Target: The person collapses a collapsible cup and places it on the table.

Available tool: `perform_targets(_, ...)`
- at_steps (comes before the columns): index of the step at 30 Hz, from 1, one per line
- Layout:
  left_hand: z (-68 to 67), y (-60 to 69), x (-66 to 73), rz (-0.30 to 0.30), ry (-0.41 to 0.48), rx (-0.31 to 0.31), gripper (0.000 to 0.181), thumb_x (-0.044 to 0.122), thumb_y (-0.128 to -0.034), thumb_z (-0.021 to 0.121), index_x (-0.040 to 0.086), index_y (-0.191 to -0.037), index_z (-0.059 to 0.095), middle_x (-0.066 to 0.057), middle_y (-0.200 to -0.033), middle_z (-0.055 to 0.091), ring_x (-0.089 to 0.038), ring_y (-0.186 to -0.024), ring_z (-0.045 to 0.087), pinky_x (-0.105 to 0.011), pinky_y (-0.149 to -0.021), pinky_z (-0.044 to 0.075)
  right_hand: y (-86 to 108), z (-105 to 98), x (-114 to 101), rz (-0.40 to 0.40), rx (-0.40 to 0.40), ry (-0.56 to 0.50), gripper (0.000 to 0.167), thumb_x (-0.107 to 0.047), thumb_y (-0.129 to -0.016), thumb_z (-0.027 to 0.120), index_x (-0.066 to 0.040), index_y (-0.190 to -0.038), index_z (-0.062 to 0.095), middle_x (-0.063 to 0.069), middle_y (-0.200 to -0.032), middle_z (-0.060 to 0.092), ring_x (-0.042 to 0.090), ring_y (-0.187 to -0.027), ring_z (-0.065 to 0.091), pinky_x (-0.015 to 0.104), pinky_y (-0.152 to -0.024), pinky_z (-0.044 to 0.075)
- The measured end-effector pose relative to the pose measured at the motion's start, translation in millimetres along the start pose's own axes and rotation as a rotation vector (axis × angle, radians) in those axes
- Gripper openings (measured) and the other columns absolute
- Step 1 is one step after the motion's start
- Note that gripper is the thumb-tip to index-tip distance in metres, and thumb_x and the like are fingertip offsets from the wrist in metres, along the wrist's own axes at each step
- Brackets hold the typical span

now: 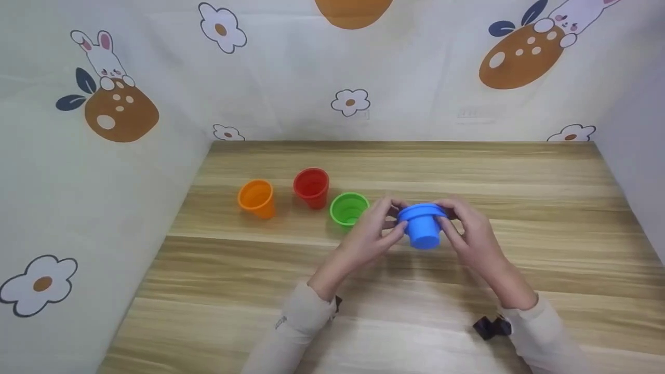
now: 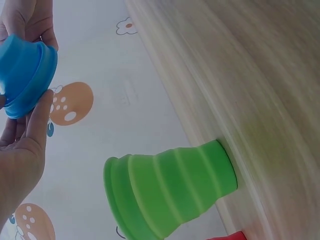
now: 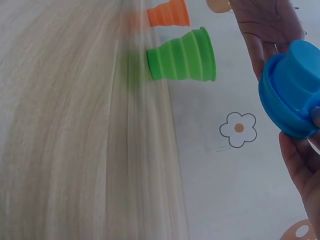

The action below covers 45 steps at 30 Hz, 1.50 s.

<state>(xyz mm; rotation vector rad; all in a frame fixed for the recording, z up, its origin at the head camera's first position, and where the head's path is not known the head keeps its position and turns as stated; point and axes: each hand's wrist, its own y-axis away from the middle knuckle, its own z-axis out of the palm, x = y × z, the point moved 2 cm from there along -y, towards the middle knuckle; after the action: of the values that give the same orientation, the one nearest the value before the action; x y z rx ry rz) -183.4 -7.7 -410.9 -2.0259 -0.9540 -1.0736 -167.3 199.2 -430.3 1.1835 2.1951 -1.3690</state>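
Observation:
A blue collapsible cup (image 1: 424, 231), partly folded, is held above the table between both hands, its narrow base toward the head camera. My left hand (image 1: 370, 234) grips the rim from the left with thumb and fingers. On the other side my right hand (image 1: 474, 234) pinches the same rim. The wrist views show the blue cup (image 2: 25, 75) with its wide rim ring folded around the base. Just left of my left hand stands a green cup (image 1: 349, 209), extended and upright, its rim partly behind the fingers.
A red cup (image 1: 313, 187) and an orange cup (image 1: 257, 198) stand upright farther left on the wooden table (image 1: 234, 291). Behind the table hangs a white patterned cloth (image 1: 280, 78), with another along the left side.

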Motion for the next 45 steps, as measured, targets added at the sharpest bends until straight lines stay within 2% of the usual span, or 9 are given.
perform_targets(6,-2.3,0.3,0.6,-0.001,0.012,0.014,0.027,0.008,-0.0994,0.056,0.0,-0.124,0.05,-0.017,-0.125,0.058,-0.027,-0.116,0.062,-0.026,-0.096,0.056,1.7,-3.5,1.1,0.068,-0.032,-0.177,0.034,0.015,-0.087,0.063,0.004,-0.119,0.063,0.011,-0.107,0.069,-0.001,-0.097,0.064,0.011,-0.089,0.053)
perform_targets(11,-4.6,0.7,-0.2,-0.013,0.028,0.037,0.027,0.008,-0.0993,0.057,0.0,-0.124,0.05,-0.017,-0.126,0.059,-0.027,-0.116,0.062,-0.024,-0.096,0.056,2.9,-4.8,0.5,0.091,-0.075,-0.254,0.043,0.013,-0.086,0.065,0.002,-0.127,0.062,0.008,-0.117,0.069,0.002,-0.104,0.066,0.014,-0.091,0.054)
perform_targets(17,-5.7,1.0,-0.6,-0.014,0.027,0.036,0.029,0.009,-0.0999,0.056,0.001,-0.127,0.051,-0.016,-0.127,0.058,-0.026,-0.116,0.061,-0.024,-0.097,0.056,2.8,-4.7,-0.6,0.14,-0.102,-0.362,0.05,0.015,-0.084,0.066,0.002,-0.132,0.059,-0.004,-0.126,0.065,0.007,-0.109,0.063,0.017,-0.092,0.055)
perform_targets(21,-6.6,1.6,-1.7,-0.009,0.014,0.005,0.029,0.011,-0.0995,0.057,0.004,-0.127,0.053,-0.013,-0.127,0.059,-0.024,-0.116,0.061,-0.025,-0.097,0.056,3.1,-2.4,-1.5,0.18,-0.182,-0.416,0.05,0.013,-0.087,0.064,0.001,-0.134,0.055,-0.005,-0.128,0.063,0.008,-0.112,0.062,0.017,-0.094,0.054)
perform_targets(25,-7.8,2.7,-3.1,-0.009,-0.023,-0.073,0.036,0.02,-0.0973,0.062,0.008,-0.13,0.054,-0.009,-0.128,0.061,-0.02,-0.116,0.06,-0.026,-0.098,0.055,3.1,-0.4,-3.2,0.185,-0.255,-0.446,0.044,0.011,-0.09,0.062,0.002,-0.132,0.055,-0.001,-0.125,0.064,0.007,-0.111,0.062,0.017,-0.095,0.053)
perform_targets(30,-8.8,2.7,-4.0,-0.016,-0.038,-0.144,0.042,0.029,-0.0954,0.066,0.008,-0.13,0.054,-0.008,-0.127,0.063,-0.016,-0.114,0.062,-0.027,-0.1,0.054,3.2,0.3,-4.3,0.18,-0.263,-0.455,0.036,0.012,-0.09,0.062,0.006,-0.124,0.056,-0.003,-0.116,0.064,0.006,-0.106,0.063,0.015,-0.096,0.053)
perform_targets(34,-8.9,1.7,-3.8,-0.013,-0.028,-0.144,0.037,0.022,-0.0957,0.066,0.006,-0.126,0.055,-0.01,-0.123,0.064,-0.017,-0.111,0.062,-0.027,-0.099,0.055,2.9,1.7,-5.8,0.167,-0.256,-0.434,0.033,0.012,-0.088,0.064,0.008,-0.119,0.057,-0.005,-0.111,0.064,0.004,-0.104,0.062,0.014,-0.096,0.052)
perform_targets(41,-5.9,-0.5,-0.7,-0.011,-0.109,-0.116,0.028,0.015,-0.0965,0.064,0.005,-0.121,0.057,-0.01,-0.117,0.066,-0.016,-0.108,0.064,-0.019,-0.095,0.055,1.1,3.5,-8.8,0.182,-0.207,-0.369,0.027,0.012,-0.087,0.066,0.006,-0.113,0.06,-0.005,-0.105,0.064,0.003,-0.099,0.062,0.014,-0.093,0.053)
perform_targets(45,-6.7,-0.4,1.6,-0.003,-0.106,-0.104,0.029,0.015,-0.0974,0.063,0.004,-0.124,0.057,-0.011,-0.119,0.066,-0.019,-0.108,0.065,-0.02,-0.092,0.056,1.5,1.0,-7.1,0.204,-0.189,-0.403,0.028,0.012,-0.087,0.065,0.008,-0.114,0.061,-0.006,-0.106,0.066,0.003,-0.099,0.064,0.015,-0.09,0.055)
